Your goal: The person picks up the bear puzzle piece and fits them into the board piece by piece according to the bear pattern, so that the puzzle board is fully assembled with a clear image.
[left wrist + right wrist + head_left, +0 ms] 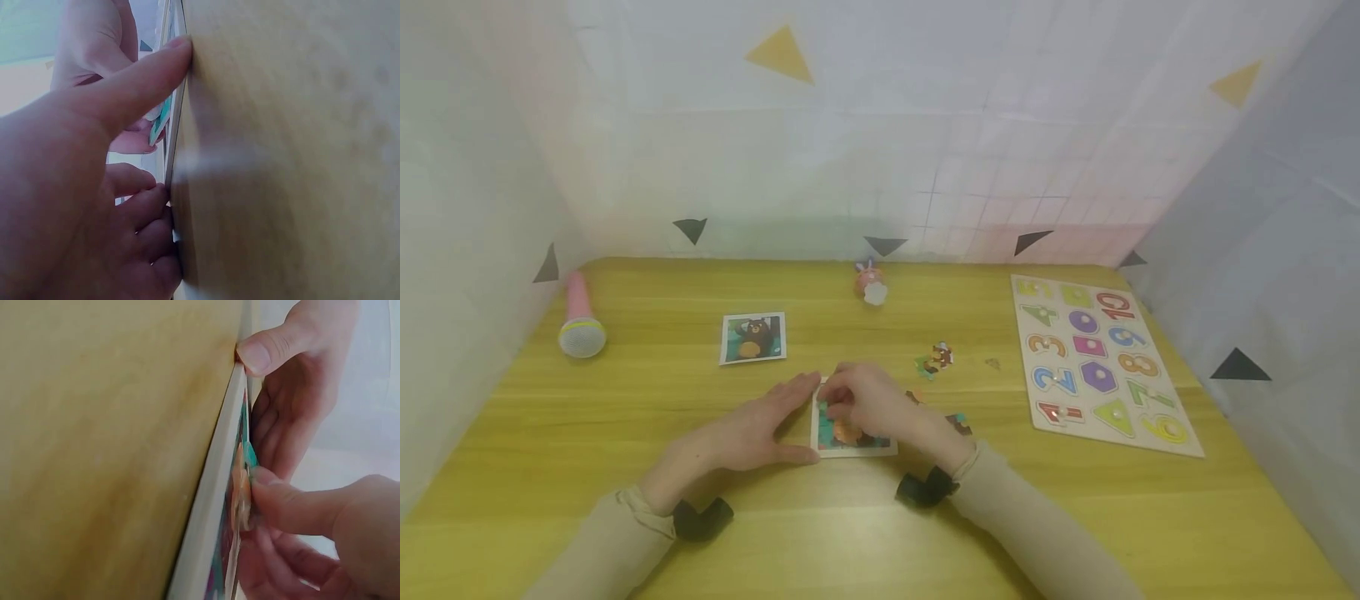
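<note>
A small picture puzzle in a white-rimmed tray lies on the table between the two hands. The left hand steadies the tray's left side, its thumb at the near corner and its fingers along the far part. Over the tray, the right hand pinches a teal puzzle piece between thumb and fingers. In the left wrist view that teal piece is tilted against the tray's surface. Orange and teal picture parts show below the right hand, which hides the tray's upper right.
Loose puzzle pieces lie right of the tray, some partly behind the right forearm. A bear picture card is at the back left. Around stand a pink toy microphone, a small pink figure and a number board.
</note>
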Available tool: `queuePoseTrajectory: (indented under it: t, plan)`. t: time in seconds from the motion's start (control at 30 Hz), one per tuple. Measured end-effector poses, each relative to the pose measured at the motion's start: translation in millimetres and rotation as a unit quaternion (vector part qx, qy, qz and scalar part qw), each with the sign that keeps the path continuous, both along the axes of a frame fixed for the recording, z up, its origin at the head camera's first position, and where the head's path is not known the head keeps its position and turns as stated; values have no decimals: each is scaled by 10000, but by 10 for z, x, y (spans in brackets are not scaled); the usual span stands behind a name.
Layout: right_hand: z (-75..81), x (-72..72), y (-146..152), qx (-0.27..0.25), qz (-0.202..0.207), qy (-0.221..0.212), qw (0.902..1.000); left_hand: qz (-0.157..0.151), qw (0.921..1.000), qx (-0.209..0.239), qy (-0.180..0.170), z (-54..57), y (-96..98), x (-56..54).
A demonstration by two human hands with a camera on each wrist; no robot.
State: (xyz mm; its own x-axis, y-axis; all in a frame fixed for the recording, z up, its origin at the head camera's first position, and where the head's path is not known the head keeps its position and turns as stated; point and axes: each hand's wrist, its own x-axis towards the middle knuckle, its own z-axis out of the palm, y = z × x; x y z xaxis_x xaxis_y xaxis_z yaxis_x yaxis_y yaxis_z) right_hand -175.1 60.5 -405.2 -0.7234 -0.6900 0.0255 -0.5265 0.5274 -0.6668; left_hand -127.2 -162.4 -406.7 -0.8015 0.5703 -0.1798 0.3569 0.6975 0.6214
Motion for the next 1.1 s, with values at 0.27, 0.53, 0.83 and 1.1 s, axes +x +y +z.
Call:
queuePoseTrajectory:
  t: [0.27, 0.53, 0.83, 1.1]
  plan:
    - [-14, 12, -6, 95, -70, -139, 9998, 8, 10000, -77, 24, 12, 4, -10]
    - [-1, 28, -38, 46, -353, -432, 9984, -22, 10000, -29, -7, -2, 1, -17]
    - [-57, -1, -106, 12, -761, -602, 9953, -67, 10000, 56, 37, -11, -4, -19]
    - [-53, 50, -126, 176, -707, -251, 9970, -87, 9998, 131, 91, -23, -5, -7]
